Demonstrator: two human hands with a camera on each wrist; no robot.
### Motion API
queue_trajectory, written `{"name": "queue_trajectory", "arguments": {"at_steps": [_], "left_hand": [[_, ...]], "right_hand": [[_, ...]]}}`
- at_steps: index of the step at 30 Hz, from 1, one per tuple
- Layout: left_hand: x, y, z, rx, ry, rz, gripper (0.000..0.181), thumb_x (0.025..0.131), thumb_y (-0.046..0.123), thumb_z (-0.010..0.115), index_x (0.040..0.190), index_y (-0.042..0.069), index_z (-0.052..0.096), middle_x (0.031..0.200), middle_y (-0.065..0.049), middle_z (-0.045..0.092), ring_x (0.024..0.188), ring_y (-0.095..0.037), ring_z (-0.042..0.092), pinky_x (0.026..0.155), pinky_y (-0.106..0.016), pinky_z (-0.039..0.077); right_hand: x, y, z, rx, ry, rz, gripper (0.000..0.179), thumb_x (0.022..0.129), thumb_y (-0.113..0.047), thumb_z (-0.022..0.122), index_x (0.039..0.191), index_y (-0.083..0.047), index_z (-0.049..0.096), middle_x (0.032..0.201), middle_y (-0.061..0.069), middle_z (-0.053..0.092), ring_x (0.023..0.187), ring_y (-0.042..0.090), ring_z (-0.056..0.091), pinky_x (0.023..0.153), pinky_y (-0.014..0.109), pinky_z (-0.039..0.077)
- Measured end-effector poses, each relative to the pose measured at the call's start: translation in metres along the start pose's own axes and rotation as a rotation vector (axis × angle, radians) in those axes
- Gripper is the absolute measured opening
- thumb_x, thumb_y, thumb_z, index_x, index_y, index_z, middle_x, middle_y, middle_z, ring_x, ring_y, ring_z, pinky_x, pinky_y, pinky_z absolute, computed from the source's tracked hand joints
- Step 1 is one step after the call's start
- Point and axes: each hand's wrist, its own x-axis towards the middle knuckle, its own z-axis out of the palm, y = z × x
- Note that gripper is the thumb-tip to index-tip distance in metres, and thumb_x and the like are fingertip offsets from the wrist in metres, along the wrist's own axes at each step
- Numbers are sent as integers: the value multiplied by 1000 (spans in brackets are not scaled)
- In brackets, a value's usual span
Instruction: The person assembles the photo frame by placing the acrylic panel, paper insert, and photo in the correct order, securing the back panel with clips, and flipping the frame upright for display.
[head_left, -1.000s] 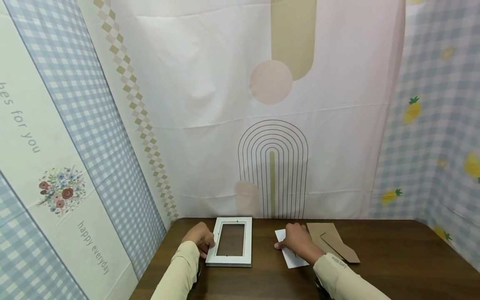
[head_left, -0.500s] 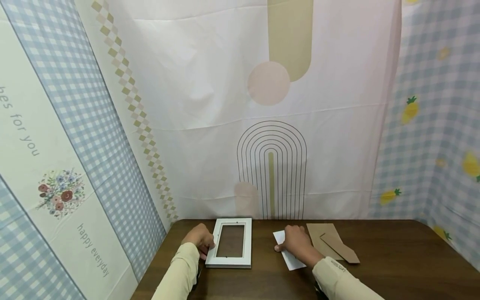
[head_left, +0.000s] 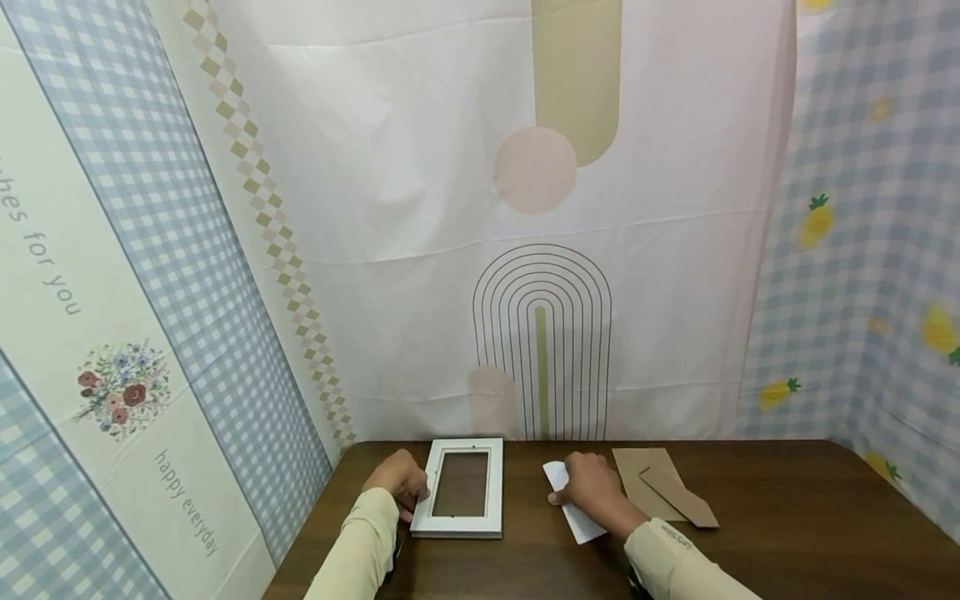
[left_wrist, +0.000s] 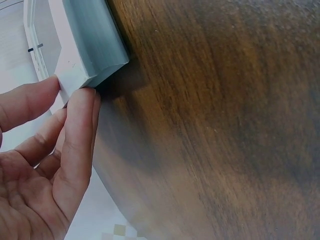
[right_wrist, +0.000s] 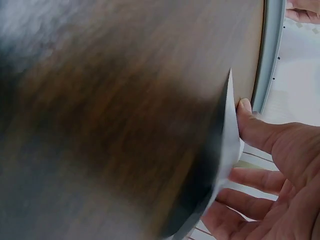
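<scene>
A white picture frame (head_left: 495,492) lies on the table with its opening showing the wood beneath. My left hand (head_left: 397,479) pinches its left side; in the left wrist view the thumb and fingers (left_wrist: 77,117) meet at a corner of the frame (left_wrist: 95,40). To the right of it, my right hand (head_left: 592,487) holds a small white sheet of paper (head_left: 581,527), gripping across its width. The right wrist view has the sheet (right_wrist: 229,135) nearly edge-on and bowed, thumb (right_wrist: 255,127) on one side and fingers below. Part of the sheet is hidden under the right hand.
A brown cardboard frame back (head_left: 637,496) with an angled stand leg (head_left: 686,502) lies right of my right hand. The dark wooden table (head_left: 780,517) ends at a patterned white curtain (head_left: 420,333), with checked cloth (head_left: 825,317) on the right.
The white sheet has shifted slightly left and towards me with my right hand, and now looks narrower and more bowed. My left hand stays at the frame.
</scene>
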Motion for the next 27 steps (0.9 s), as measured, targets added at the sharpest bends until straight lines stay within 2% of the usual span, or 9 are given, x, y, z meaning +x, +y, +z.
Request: {"name": "queue_trajectory", "arguments": {"at_steps": [3, 6, 13, 22, 27], "left_hand": [[0, 0, 0, -1, 2, 0, 6, 92, -7, 74, 88, -6, 71, 78, -21, 76, 63, -27, 76, 62, -34, 73], [0, 0, 1, 0, 5, 6, 6, 92, -7, 75, 87, -6, 71, 78, -21, 76, 63, -27, 76, 62, -34, 74], [1, -1, 2, 9, 4, 17, 6, 92, -7, 75, 87, -6, 71, 79, -21, 76, 65, -29, 79, 64, -36, 75], [1, -2, 3, 0, 1, 10, 8, 91, -7, 74, 84, -6, 70, 76, -22, 77, 61, -27, 77, 63, -35, 74], [0, -1, 3, -14, 0, 3, 9, 92, -7, 73, 84, -5, 69, 77, -22, 77, 63, -27, 77, 64, -36, 74]], "right_hand": [[-17, -24, -31, 45, -13, 12, 52, 67, -33, 109, 95, -5, 75, 84, 11, 72, 74, 25, 64, 54, 38, 54], [-24, -34, -42, 57, -22, 11, 51, 68, -30, 108, 101, -5, 78, 86, 9, 73, 74, 23, 64, 55, 36, 54], [-21, -35, -44, 71, -36, 10, 57, 66, -21, 108, 114, -6, 81, 93, 12, 76, 75, 26, 67, 58, 42, 57], [-22, -36, -51, 92, -67, 26, 57, 65, -18, 104, 114, -5, 78, 92, 13, 75, 75, 27, 68, 57, 41, 58], [-23, -39, -53, 90, -82, 17, 50, 65, -20, 104, 103, -5, 75, 91, 12, 73, 75, 25, 66, 59, 39, 59]]}}
